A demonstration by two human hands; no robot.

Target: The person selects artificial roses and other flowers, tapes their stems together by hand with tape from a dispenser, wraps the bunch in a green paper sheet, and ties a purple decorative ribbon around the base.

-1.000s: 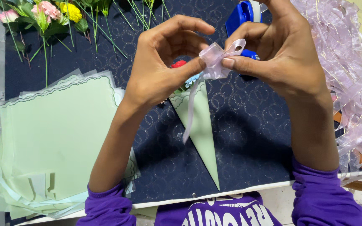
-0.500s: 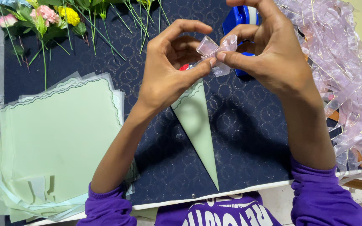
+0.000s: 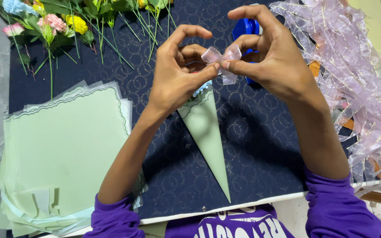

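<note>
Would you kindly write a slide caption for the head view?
Left hand and right hand pinch a sheer ribbon bow above a green paper cone.

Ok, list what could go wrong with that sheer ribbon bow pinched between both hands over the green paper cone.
1. The small sheer lilac ribbon bow is held only by the fingertips of the left hand and right hand; a slip could let its loops come undone.
2. It might drop onto the pale green paper cone on the dark blue patterned mat.
3. The loose heap of lilac ribbon beside the right forearm could snag.
</note>
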